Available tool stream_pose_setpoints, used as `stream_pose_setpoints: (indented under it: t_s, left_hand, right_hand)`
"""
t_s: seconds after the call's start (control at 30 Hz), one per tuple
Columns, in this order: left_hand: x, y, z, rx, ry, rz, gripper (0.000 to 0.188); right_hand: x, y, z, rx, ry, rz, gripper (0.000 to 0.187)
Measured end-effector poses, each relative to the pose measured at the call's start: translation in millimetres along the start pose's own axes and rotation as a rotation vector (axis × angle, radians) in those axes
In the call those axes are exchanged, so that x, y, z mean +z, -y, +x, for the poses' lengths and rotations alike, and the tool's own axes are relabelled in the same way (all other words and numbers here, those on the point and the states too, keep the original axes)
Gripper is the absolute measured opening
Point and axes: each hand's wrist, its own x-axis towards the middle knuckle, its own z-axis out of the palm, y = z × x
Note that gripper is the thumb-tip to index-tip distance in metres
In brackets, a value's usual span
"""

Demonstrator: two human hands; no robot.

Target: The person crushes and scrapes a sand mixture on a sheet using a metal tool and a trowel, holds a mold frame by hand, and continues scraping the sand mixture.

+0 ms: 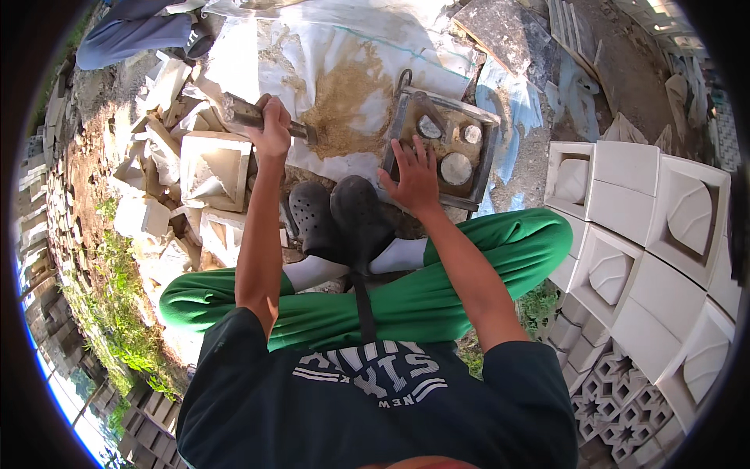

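Observation:
My left hand [272, 129] is wrapped round a short, thick bar-like tool [244, 112], wider at its left end and held above the sandy sheet. I cannot tell its exact kind. Off to the right, my right hand [414, 181] lies with fingers spread on the left part of a square framed mould [491, 117]. Brownish material fills the frame. Three rounded pale pieces show in it, the largest a round disc [455, 168] close to my fingertips. A bent metal hook [405, 78] rises at the frame's far left corner.
Broken pale block pieces and a hollow square block [215, 170] lie to the left. Stacked pale blocks [637, 223] stand at the right, above star-patterned lattice blocks [621, 406]. Brown sand [351, 102] covers part of a white sheet. Another person's leg [141, 39] shows at the far left.

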Motion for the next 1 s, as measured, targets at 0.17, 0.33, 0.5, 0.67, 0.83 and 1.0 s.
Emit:
stream_pose_setpoints:
  t_s: [0.17,0.33,0.5,0.67,0.83,1.0]
  left_hand:
    - [1,-22,-17,0.147,0.117,-0.150,0.029]
    - [-7,16,-2,-0.018,0.001,-0.136,0.027]
    - [7,-22,-16,0.085,0.130,-0.083,0.028]
    - [-6,11,-5,0.037,0.045,-0.036,0.029]
    - [3,-32,-13,0.103,0.122,-0.127,0.030]
    - [-17,19,-3,0.044,-0.094,-0.207,0.030]
  right_hand:
    - [-3,3,4,-0.002,-0.011,-0.015,0.063]
    - [0,3,4,-0.007,-0.025,-0.002,0.063]
    - [-3,0,4,-0.001,-0.031,-0.025,0.064]
    - [-3,6,3,-0.013,0.001,-0.010,0.064]
    - [-6,3,4,0.001,-0.006,-0.019,0.064]
    - [-5,13,2,-0.031,-0.031,0.001,0.063]
